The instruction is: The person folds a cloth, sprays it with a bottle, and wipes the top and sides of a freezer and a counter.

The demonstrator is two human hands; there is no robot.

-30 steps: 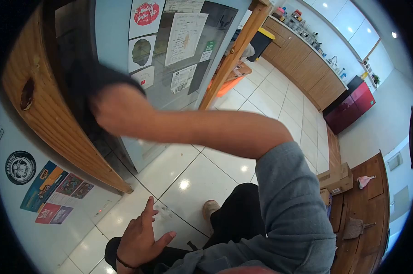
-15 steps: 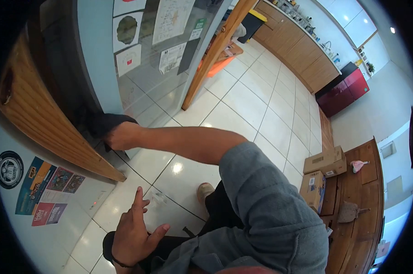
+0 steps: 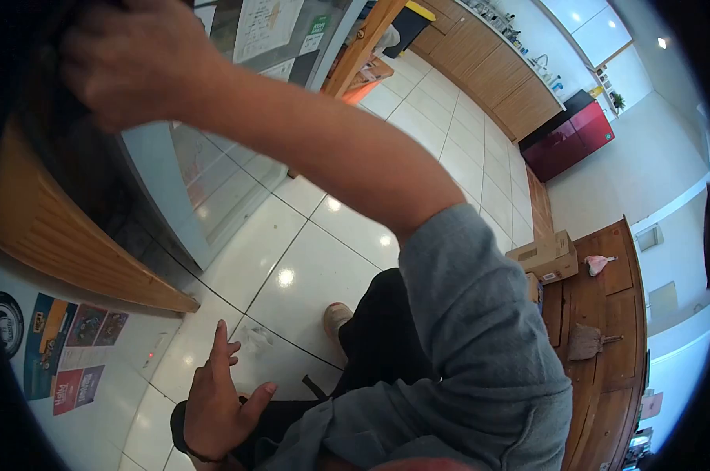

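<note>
My right hand (image 3: pixel 139 67) is raised at the upper left with its fingers curled, in front of the glass-fronted cabinet (image 3: pixel 155 169). A dark cloth (image 3: pixel 69 129) appears bunched under the fingers, though it blends into the dark gap there and its edges are hard to see. Low in the view, my left hand (image 3: pixel 220 404) hangs over my leg with nothing in it. Its index finger points up and its thumb stands apart. Below the right hand is a wooden post (image 3: pixel 96 228), nearer to me than the cabinet.
A white surface with stickers (image 3: pixel 72 345) lies at the lower left. Papers (image 3: pixel 269 27) hang on the glass. To the right stand a wooden cabinet (image 3: pixel 606 385) and a cardboard box (image 3: pixel 547 255). A red fridge (image 3: pixel 571 137) and kitchen counter (image 3: pixel 488 67) are farther back, across white floor tiles (image 3: pixel 316 267).
My right hand has swung up and closer to the camera, from low by the cabinet's bottom edge to the upper left. The left hand has barely shifted. The view has turned slightly.
</note>
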